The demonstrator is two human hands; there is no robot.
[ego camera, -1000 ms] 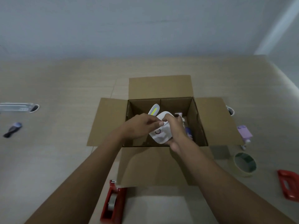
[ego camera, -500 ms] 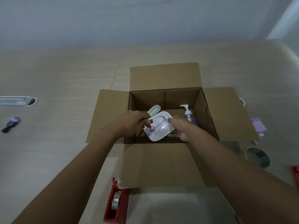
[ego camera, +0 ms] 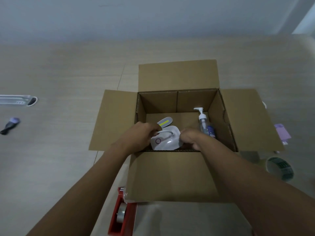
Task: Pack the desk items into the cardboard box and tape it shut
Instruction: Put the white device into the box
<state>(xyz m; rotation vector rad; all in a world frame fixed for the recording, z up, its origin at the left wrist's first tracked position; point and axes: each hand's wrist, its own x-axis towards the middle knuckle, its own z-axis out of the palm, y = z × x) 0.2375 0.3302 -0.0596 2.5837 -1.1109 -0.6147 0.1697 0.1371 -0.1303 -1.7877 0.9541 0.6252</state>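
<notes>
An open cardboard box (ego camera: 172,176) stands in the middle of the desk with all flaps spread out. Inside it, both my hands hold a small white desk lamp (ego camera: 167,141) with a purple ring on its base and a yellow-striped head. My left hand (ego camera: 139,138) grips the lamp's thin neck at the left. My right hand (ego camera: 190,137) is closed on the right edge of its base. A clear pump bottle (ego camera: 203,124) with a blue label stands in the box's right side, beside my right hand.
A red tape dispenser (ego camera: 121,217) lies at the box's near-left corner. A roll of tape (ego camera: 279,168) and a purple item (ego camera: 283,133) sit right of the box. At far left lie a clear case (ego camera: 17,100) and a small dark and purple object (ego camera: 10,126).
The lamp has gone lower into the box with both hands on it, and its base now lies flatter. My head has moved closer, so the box looks larger.
</notes>
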